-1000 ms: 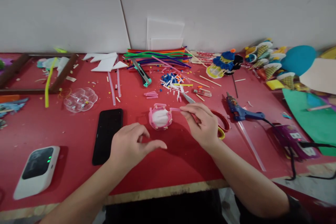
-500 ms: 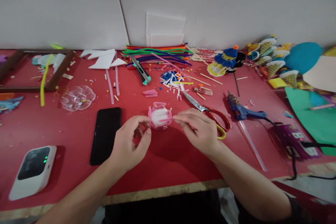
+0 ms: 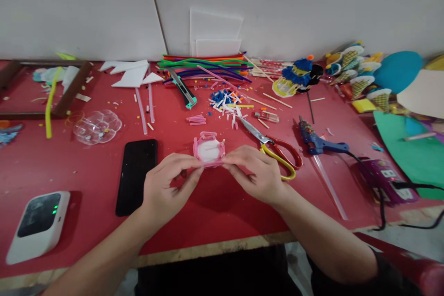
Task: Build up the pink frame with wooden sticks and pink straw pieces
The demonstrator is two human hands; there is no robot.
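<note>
A small craft piece with a white base [image 3: 208,151] and a ring of pink sticks round its rim sits on the red table in front of me. Along its near side lies a thin pink stick [image 3: 212,164]. My left hand [image 3: 172,180] pinches the left end of this stick between thumb and fingers. At the other end, the fingertips of my right hand [image 3: 255,173] are closed on it. Fingers partly hide both ends. Beyond the craft piece is a small bundle of similar pink sticks [image 3: 196,120]. Scissors [image 3: 268,141] with red and yellow handles lie beside my right hand.
A black phone [image 3: 136,177] and a white device [image 3: 39,226] lie to the left. Rightward are a blue glue gun [image 3: 321,142] and a purple box [image 3: 386,180] with cables. Behind are a cutter knife [image 3: 183,89], pipe cleaners [image 3: 208,65] and cut scraps [image 3: 227,101].
My right hand has brought the pink stick down to the near side of the craft piece, turning it crosswise. My left fingers have closed on its left end. The view has shifted slightly.
</note>
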